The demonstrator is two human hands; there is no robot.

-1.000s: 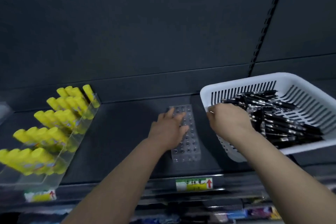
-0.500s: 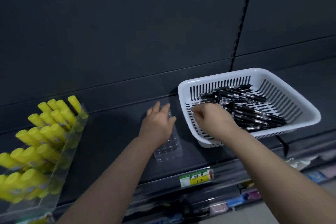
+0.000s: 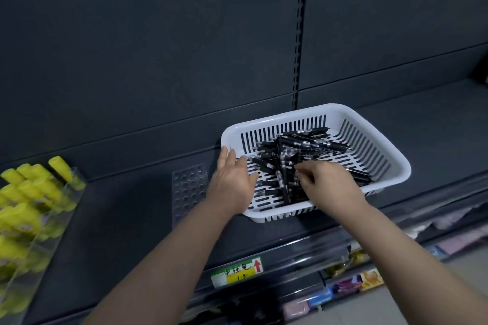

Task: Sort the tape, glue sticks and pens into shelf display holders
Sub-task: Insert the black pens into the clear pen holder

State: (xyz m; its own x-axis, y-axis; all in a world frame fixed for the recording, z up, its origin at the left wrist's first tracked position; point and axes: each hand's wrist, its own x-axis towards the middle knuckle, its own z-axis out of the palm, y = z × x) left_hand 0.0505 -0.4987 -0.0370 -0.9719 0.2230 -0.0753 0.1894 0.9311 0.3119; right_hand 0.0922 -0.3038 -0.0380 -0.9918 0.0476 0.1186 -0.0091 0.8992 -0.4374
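At far left we see yellow glue sticks (image 3: 31, 192) racked in a clear tiered holder (image 3: 76, 179) on the dark shelf (image 3: 132, 206). A clear pen holder (image 3: 188, 187) with round holes lies next. Our left hand (image 3: 232, 182), grip apart, rests on the white slotted basket (image 3: 383, 150); our right hand (image 3: 327, 185) curls into glossy black pens (image 3: 295, 148), whether clamped we cannot tell.
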